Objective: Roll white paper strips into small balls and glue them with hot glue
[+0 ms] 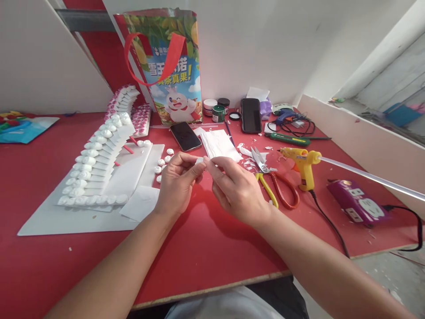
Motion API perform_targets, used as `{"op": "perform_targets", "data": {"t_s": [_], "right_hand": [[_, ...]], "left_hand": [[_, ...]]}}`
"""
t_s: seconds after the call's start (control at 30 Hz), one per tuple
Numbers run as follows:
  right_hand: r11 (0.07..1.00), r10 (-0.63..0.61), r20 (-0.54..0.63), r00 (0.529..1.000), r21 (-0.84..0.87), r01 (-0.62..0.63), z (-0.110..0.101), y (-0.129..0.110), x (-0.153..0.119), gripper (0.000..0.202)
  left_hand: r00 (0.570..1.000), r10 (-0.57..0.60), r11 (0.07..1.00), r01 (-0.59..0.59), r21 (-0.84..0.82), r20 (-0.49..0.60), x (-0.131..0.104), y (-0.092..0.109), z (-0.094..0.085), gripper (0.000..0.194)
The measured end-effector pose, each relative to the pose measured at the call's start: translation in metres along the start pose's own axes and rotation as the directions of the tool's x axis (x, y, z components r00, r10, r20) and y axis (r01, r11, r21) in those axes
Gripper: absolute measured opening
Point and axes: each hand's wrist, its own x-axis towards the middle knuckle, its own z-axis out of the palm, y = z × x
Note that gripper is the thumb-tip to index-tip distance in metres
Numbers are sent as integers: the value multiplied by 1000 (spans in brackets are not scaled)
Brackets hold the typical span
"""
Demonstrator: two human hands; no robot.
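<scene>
Between the fingertips of both hands is a small white piece (199,160), mostly covered. My left hand (179,179) pinches it from the left, and my right hand (234,186) closes on its right side. Left of my hands, small white rosettes (158,169) lie on the red table (212,248). A curved white structure edged with rosettes (99,164) stands on a white board (43,219) at the left. Behind my fingers is a stack of white paper sheets (221,144). Scissors (262,164) with red and yellow handles lie open, right of my right hand.
A yellow glue gun (303,164) and purple power box (357,201) sit at the right, with black cables. A phone (186,136), paint jars (218,113), a dark device (251,116) and a tall printed bag (172,71) stand or lie further back.
</scene>
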Motion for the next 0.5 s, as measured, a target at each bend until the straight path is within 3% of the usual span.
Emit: {"op": "perform_targets", "data": {"t_s": [0.23,0.5], "right_hand": [[977,68,-84,994,206,-49,-5,-2,2,40],[955,83,-142,986,293,-38,-9,2,4,32]], "left_hand": [[999,32,998,-32,55,16,2,4,-3,35],[991,94,970,-112,214,92,0,8,-10,28]]}}
